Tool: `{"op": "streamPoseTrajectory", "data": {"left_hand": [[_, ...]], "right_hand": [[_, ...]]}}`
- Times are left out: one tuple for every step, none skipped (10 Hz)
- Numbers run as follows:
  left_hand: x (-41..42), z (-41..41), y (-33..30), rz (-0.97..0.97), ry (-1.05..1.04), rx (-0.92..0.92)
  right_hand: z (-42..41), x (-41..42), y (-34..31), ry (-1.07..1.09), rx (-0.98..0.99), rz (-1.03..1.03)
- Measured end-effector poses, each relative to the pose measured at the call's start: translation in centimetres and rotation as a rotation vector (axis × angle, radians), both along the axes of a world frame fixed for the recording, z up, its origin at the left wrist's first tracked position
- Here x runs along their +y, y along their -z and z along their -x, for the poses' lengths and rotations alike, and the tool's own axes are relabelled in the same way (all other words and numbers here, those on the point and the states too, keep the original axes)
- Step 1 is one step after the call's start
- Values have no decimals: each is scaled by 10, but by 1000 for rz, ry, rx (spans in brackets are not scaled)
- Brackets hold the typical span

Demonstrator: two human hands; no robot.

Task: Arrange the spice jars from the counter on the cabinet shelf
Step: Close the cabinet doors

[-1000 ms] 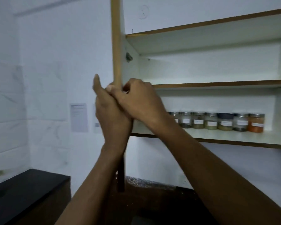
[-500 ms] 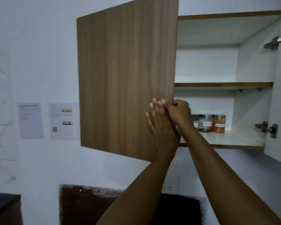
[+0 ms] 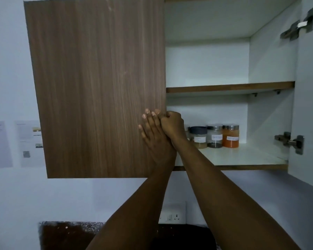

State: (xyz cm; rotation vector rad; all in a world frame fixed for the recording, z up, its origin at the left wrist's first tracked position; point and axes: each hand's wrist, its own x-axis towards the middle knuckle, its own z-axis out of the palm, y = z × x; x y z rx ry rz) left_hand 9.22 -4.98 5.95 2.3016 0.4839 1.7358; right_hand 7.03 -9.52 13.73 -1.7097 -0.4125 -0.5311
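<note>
Spice jars stand in a row on the lower cabinet shelf (image 3: 242,157): an orange-filled jar (image 3: 230,136) at the right end, a clear jar (image 3: 214,136) beside it, then a dark-lidded jar (image 3: 198,137). The wooden left cabinet door (image 3: 98,87) hides the rest of the row. My left hand (image 3: 152,134) lies flat on the door's front near its free edge, fingers spread. My right hand (image 3: 173,126) curls around that edge, in front of the jars.
The upper shelf (image 3: 229,86) is bare. The white right door (image 3: 309,87) stands open with its hinges showing. A wall socket (image 3: 172,213) sits below the cabinet, above a dark counter (image 3: 70,235). Papers (image 3: 0,144) hang on the left wall.
The left door has swung from edge-on to nearly closed, covering most of the jar row. Both hands moved right with the door's edge.
</note>
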Motion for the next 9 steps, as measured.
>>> {"op": "streamPoseTrajectory", "data": {"left_hand": [[2,-9,2,-16,7,-65],[0,-10,-1,16,28,-96],[4,-9,3,-12,58,-92],[13,-1,5,-86,34,38],[13,22,3,-131,37,179],[-1,48,-5,-22,185,236],[-42,81,-9,140,476,227],[-115,120,-14,444,1166,-9],[-173,144,-33,684,1410,49]], "right_hand": [[-3,4,3,27,-48,-5],[-3,5,3,27,-38,5],[-2,2,8,35,-15,49],[6,0,12,62,33,118],[18,-8,22,76,118,202],[37,-29,35,89,160,255],[75,-62,34,228,16,230],[120,-113,16,429,-208,209],[164,-167,-15,671,-362,251]]}}
